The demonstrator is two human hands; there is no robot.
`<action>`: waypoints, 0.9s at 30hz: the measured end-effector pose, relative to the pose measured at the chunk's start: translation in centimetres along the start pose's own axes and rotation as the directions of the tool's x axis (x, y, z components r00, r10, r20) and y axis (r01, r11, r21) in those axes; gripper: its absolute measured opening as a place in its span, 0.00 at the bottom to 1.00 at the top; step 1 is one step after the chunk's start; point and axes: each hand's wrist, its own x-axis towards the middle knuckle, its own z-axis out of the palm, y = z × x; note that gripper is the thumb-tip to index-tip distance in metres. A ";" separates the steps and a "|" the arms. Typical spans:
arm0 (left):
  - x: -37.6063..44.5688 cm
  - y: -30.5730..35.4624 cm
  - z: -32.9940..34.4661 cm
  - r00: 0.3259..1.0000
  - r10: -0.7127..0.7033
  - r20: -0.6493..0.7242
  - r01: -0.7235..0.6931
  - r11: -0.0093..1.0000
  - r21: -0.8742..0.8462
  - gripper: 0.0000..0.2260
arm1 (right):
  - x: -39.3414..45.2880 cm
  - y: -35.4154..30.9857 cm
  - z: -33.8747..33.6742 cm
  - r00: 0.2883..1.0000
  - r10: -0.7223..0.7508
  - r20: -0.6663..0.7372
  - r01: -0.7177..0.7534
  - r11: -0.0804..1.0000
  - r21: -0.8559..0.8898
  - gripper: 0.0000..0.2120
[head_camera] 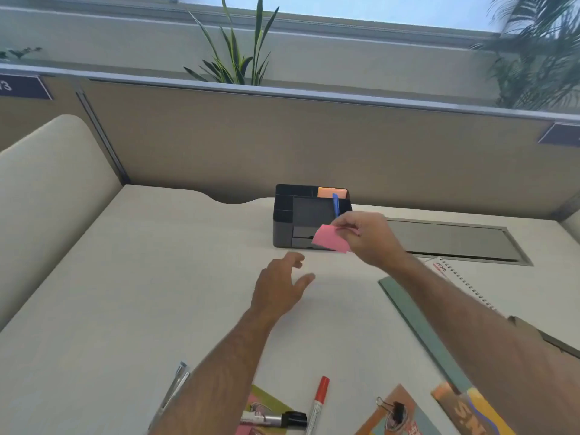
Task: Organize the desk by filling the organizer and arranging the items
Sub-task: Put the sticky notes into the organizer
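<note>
- Now the right hand (365, 237) was pinched shut on a pink sticky-note pad (332, 242), thumb and fingertips gripping its right edge, and held it just in front of the black organizer (284, 224), level with the organizer's lower drawer and clear of the desk (125, 277).
- Nearer the person than the organizer, the left hand (281, 288) hovered over bare desk with fingers spread apart, holding nothing.
- Inside the organizer, an orange pad (326, 192) stood in the back right compartment and a blue pen (335, 205) leaned just in front of it; the left compartments looked empty, though their depths were dark.
- The pink pad looked light and thin, and would likely flex or fan at its loose edge; a pinch along the glued edge probably suits it best, but which edge was glued could not be told.
- Well short of the organizer, at the near edge of the view, lay a red marker (318, 403), a black marker (276, 419), a silver pen (172, 394) and a card with a binder clip (396, 411), all partly cut off or crossed by the forearms.
- Right of the organizer, a spiral calendar (452, 271) and a green ruler (417, 324) were largely covered by the right arm.
</note>
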 end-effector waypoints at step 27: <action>-1.5 -4.5 6.5 0.976 0.106 0.191 -0.191 0.839 0.509 0.33 | 13.7 6.4 2.5 0.967 0.254 0.021 -0.232 0.910 -0.345 0.14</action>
